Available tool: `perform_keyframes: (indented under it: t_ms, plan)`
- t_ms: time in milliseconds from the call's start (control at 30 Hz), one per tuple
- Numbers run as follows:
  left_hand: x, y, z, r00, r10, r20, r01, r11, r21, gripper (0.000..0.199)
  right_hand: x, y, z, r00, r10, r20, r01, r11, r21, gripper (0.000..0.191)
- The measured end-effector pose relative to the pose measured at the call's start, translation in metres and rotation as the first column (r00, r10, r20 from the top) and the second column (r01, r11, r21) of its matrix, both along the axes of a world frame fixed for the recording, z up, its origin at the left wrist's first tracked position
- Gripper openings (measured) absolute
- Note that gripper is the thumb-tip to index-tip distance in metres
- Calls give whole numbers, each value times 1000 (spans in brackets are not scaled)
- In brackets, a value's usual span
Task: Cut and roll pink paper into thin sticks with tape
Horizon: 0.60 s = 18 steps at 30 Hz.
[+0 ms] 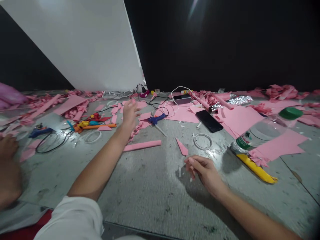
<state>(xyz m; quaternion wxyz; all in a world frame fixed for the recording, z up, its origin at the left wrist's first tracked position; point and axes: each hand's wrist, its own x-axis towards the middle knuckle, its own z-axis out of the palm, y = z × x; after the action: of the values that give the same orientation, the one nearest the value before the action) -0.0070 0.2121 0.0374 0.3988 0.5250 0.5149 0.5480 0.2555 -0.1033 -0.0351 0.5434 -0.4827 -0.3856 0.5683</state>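
Note:
My left hand (129,114) reaches forward over scraps of pink paper, its fingers apart and nothing seen in them. Just right of it lies a blue glue gun (157,119) with a black cord. A rolled pink paper tube (143,145) rests on the table nearer to me. My right hand (203,169) hovers low over the table, fingers curled and thumb against the index finger; whatever they pinch is too small or hidden to name. Close to its fingertips is a pointed pink paper piece (182,147). A roll of white tape (202,141) lies beyond this hand.
A black phone (209,121), a tipped plastic bottle (265,131) and a yellow utility knife (257,169) lie on the right. Another person's hand (8,146) is at the far left, near a second blue glue gun (40,132). Pink paper (241,118) litters the back.

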Motion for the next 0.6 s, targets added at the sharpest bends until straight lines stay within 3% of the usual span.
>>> perform_keyframes:
  t_ms: [100,233,400,600]
  plan:
    - [-32,8,-27,983,58,-174,-58,998,8,46,-2,1,5,997,52,64,-52,999,4,42]
    - [-54,15,-42,896,-86,-435,95,995,0,37,-3,0,10,973,86,216,-92,996,18,46]
    - [-44,21,-47,724,-250,-643,300,953,-33,46,-3,-3,10,939,137,315,-134,990,-31,49]
    - [-31,28,-56,649,-259,-716,316,947,-56,46,-3,-4,12,907,125,401,-117,992,-45,59]
